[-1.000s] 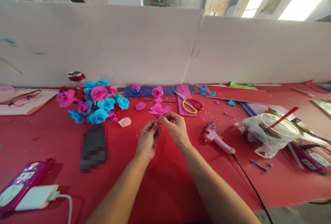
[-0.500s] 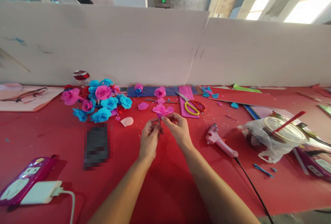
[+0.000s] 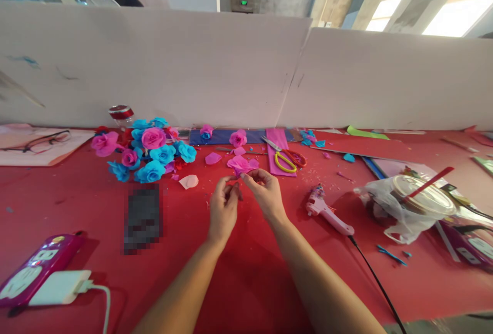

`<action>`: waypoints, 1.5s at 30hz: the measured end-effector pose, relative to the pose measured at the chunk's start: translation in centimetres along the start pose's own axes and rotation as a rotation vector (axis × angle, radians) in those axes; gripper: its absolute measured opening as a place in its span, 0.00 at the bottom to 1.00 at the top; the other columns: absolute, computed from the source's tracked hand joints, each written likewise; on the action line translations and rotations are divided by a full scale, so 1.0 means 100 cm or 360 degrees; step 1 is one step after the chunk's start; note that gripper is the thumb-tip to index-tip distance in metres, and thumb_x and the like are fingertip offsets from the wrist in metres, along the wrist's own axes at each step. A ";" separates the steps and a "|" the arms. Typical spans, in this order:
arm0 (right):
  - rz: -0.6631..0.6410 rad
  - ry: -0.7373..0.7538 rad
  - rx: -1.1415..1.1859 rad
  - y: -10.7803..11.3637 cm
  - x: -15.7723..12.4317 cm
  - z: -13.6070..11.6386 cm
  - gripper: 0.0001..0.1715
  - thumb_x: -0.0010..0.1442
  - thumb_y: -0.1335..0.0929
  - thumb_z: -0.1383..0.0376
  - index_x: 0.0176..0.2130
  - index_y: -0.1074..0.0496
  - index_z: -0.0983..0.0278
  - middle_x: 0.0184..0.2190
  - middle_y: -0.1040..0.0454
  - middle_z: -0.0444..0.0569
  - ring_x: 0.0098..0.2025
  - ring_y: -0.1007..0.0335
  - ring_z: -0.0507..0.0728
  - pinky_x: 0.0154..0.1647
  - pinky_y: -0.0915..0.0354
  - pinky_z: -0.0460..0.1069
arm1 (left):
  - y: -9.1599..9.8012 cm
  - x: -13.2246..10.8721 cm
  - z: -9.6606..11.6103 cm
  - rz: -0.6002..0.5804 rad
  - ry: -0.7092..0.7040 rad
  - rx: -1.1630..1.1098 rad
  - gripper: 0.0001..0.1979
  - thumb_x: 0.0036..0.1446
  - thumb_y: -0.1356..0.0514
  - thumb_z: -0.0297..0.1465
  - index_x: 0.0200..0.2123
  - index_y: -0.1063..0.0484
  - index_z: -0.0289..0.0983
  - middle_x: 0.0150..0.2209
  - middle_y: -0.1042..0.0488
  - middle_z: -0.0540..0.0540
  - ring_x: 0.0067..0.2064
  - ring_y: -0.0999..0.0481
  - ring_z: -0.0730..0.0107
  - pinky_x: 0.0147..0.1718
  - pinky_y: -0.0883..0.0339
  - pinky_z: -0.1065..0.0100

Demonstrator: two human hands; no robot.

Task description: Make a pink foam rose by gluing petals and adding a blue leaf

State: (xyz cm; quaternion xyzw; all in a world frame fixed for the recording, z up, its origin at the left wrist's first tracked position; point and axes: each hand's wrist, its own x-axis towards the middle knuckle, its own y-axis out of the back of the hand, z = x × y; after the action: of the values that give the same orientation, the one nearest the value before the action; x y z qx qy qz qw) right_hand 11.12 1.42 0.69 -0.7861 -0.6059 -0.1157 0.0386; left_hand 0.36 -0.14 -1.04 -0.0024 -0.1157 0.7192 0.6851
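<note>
Petal work: pink paper flower (image 3: 242, 164) held low over red table (image 3: 246, 277)
Left hand (image 3: 222, 211) and right hand (image 3: 267, 195) meet at mid-table, fingertips pinched narrowly on the flower's base; yellow-handled scissors (image 3: 287, 158) lie just behind, a glue gun (image 3: 328, 211) near the right hand, blue and pink blooms (image 3: 148, 150) heaped at left

Blue and pink paper roses (image 3: 148, 151) far left, scissors (image 3: 287, 158) far centre, pink glue gun (image 3: 327, 211) right, bagged cup (image 3: 418, 201) further right, purple power strip (image 3: 36, 267) near left, red tabletop (image 3: 246, 277).
</note>
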 end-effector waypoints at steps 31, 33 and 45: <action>0.0064 0.0054 0.0173 -0.016 -0.019 -0.014 0.10 0.55 0.34 0.61 0.30 0.28 0.66 0.25 0.29 0.43 0.28 0.35 0.50 0.32 0.40 0.46 | 0.007 -0.002 -0.012 0.0260 -0.0664 0.1070 0.14 0.59 0.47 0.32 0.48 0.31 0.38 0.37 0.22 0.41 0.34 0.22 0.66 0.31 0.34 0.70; 0.0063 0.0055 0.0167 -0.015 -0.019 -0.014 0.09 0.55 0.34 0.62 0.30 0.28 0.66 0.25 0.29 0.44 0.28 0.35 0.50 0.33 0.40 0.46 | 0.007 -0.002 -0.011 0.0263 -0.0646 0.1020 0.14 0.59 0.46 0.32 0.47 0.30 0.39 0.36 0.22 0.42 0.33 0.23 0.67 0.30 0.35 0.70; 0.0040 0.0029 0.0168 -0.017 -0.017 0.003 0.09 0.57 0.36 0.62 0.33 0.29 0.64 0.28 0.27 0.45 0.31 0.32 0.53 0.33 0.39 0.46 | 0.006 0.006 -0.002 0.0230 -0.0199 0.0142 0.11 0.57 0.44 0.38 0.39 0.32 0.38 0.34 0.24 0.46 0.29 0.27 0.74 0.31 0.35 0.71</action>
State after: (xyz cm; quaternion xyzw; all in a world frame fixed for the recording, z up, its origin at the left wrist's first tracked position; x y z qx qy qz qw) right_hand 9.11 0.34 -0.11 -0.7894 -0.6009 -0.0903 0.0869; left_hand -0.21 0.46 -1.25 0.0647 -0.1255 0.7698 0.6224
